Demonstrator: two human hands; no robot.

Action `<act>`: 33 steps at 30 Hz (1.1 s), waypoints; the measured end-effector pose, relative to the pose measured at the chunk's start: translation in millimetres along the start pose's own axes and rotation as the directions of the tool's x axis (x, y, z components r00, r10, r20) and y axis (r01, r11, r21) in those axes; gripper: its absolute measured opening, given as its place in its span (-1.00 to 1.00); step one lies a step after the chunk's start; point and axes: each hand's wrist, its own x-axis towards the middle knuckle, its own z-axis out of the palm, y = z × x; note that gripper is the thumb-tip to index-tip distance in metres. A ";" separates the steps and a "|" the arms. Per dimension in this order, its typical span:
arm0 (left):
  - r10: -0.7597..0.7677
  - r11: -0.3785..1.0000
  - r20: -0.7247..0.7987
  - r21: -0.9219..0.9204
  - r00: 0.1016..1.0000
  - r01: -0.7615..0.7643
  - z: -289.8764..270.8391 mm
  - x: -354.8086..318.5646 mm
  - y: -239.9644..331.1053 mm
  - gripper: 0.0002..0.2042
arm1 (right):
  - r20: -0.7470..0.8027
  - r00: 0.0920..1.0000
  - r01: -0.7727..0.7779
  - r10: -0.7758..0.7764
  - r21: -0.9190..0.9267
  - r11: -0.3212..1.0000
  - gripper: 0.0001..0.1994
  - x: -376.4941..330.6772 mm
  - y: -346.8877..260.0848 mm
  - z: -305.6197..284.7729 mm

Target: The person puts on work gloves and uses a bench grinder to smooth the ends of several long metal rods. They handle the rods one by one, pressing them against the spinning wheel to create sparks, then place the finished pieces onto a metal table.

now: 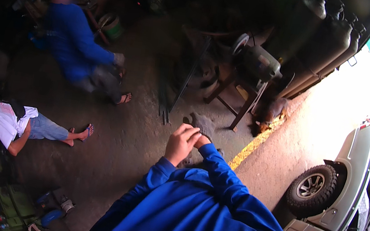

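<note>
Both of my arms are in blue long sleeves and meet in front of my chest. My left hand (180,145) has its fingers bent and lies over my right hand (202,141), which is mostly hidden behind it. Only the wrist and a bit of the back of the right hand show. Nothing can be seen held in either hand. Below the hands is a bare concrete floor (132,146) with a grey lump (203,124) just beyond them.
A person in a blue shirt (72,47) stands at the back left. Another in a white shirt and cap (5,122) sits on the floor. A wooden stand with a motor (255,66), gas cylinders (325,41), a lying dog (272,114), a yellow line (252,146) and a silver vehicle (356,162) lie right.
</note>
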 end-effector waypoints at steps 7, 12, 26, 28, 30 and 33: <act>-0.329 0.652 0.499 -0.495 0.802 0.575 -5.9 -10.4 -32.5 -0.81 | -0.087 0.961 0.266 -0.264 0.007 0.964 -0.47 13.2 -49.7 -100.7; -0.257 0.754 0.367 -0.502 0.894 0.423 -5.7 3.0 -29.5 -0.78 | 0.015 0.999 -0.032 0.028 0.431 0.902 -0.34 44.2 -37.3 -95.1; -0.014 0.997 -0.229 -0.075 0.973 -0.003 -10.7 34.0 -16.3 -0.80 | 0.190 0.954 -0.300 -0.232 0.583 -0.755 -0.19 117.0 -118.8 -189.9; -0.096 0.985 -0.207 -0.163 0.974 0.063 -26.4 47.1 -29.5 -0.82 | 0.200 0.941 -0.333 -0.273 0.691 -0.641 -0.37 159.8 -141.1 -226.5; -0.096 0.976 -0.279 -0.216 0.956 0.035 -53.6 79.8 -13.5 -0.83 | -0.372 0.923 0.374 -0.100 0.927 0.001 -0.36 259.6 -147.6 -292.3; -0.038 0.966 -0.248 -0.257 0.968 -0.028 -81.2 121.7 -10.8 -0.80 | -0.700 0.696 0.623 -0.159 0.479 0.619 -0.41 289.1 -185.2 -446.9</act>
